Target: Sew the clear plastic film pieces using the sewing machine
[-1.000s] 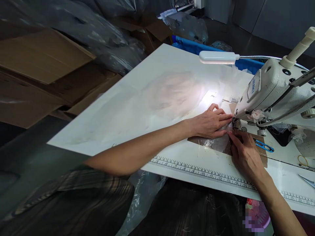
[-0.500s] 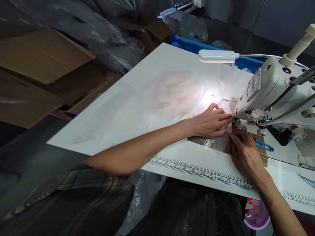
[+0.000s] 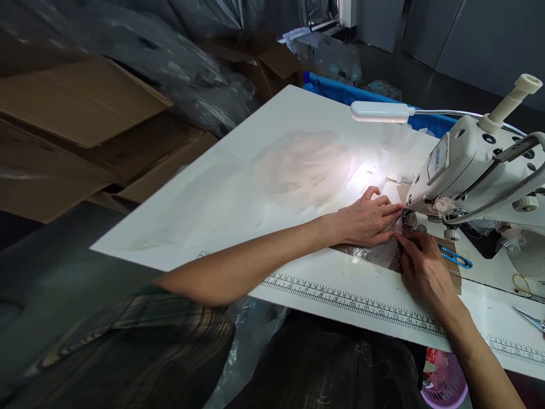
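White sheer fabric (image 3: 386,255): under the left hand (image 3: 368,222), beside the right hand (image 3: 426,261)
Left hand: fingers extended, pose unchanged
Right hand: fingers bent (whether gripping, cannot tell)
Sewing machine (image 3: 462,156): beyond both, now lower in view

Fabric (image 3: 385,255) lies on the table (image 3: 293,108), left of the snips (image 3: 457,259) and sewing machine (image 3: 462,162).

Widest passage: white flat tabletop (image 3: 204,210), left side, beyond the person's bare left forearm (image 3: 264,257), which bars low sideways travel. Low, sheer pinkish-white fabric (image 3: 304,165) lies mid-table. Tight at right: bulky white-painted sewing-machine head (image 3: 464,153) crowds bare left hand (image 3: 369,221). White capsule-shaped lamp (image 3: 380,112) overhangs far side. Front strip with black ruler marks (image 3: 353,305) open between forearms. Slim blue snips (image 3: 456,258) just right of bare right hand (image 3: 426,266).
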Available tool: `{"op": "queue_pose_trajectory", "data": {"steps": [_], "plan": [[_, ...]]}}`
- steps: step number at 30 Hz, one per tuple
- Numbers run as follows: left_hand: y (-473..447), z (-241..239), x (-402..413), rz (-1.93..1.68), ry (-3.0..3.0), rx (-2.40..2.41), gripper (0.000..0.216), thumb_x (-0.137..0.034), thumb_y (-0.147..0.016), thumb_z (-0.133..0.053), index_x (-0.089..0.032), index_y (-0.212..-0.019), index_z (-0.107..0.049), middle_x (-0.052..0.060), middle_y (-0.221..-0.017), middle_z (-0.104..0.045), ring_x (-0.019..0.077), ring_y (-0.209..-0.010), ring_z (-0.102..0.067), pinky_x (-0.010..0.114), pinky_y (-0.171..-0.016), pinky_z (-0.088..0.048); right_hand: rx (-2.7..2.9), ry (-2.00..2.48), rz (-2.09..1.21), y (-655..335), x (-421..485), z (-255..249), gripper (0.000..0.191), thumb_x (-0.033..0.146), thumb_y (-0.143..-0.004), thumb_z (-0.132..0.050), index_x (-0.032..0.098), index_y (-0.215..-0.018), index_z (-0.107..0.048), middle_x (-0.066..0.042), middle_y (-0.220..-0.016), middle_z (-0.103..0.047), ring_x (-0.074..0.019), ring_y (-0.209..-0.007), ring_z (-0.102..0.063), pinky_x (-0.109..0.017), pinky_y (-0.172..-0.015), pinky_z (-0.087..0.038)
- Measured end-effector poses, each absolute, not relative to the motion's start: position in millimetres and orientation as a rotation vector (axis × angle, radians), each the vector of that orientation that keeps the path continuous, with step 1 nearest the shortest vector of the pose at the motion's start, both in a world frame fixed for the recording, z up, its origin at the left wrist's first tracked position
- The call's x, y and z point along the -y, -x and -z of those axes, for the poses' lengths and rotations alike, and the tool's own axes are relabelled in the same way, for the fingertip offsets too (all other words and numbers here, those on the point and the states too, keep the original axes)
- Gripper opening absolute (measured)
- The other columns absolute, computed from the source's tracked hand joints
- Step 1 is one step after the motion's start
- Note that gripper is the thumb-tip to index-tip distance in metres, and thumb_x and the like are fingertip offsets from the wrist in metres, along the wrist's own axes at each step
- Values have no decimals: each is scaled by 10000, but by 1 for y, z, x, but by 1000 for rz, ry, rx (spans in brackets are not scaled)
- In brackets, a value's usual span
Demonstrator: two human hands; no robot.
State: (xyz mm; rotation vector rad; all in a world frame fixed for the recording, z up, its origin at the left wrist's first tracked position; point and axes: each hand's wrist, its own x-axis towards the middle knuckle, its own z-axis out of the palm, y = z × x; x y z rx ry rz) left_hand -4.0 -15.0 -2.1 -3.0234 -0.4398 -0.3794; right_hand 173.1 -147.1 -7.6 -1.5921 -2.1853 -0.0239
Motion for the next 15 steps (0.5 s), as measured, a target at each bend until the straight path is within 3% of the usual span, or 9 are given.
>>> {"op": "queue_pose_trajectory", "data": {"steps": [15], "plan": [[3,2,16,372,2998,468,425,-407,-1002,-376,-163,-1255,-616,125,-1339,-608,272,-1057,-568,467,-998,-294,2121,1500,3,-177,143,11,359,112,-905,-470,200,-1200,-655,-124,-1040,-592,-250,-947,-605,-440,-803,-588]]}}
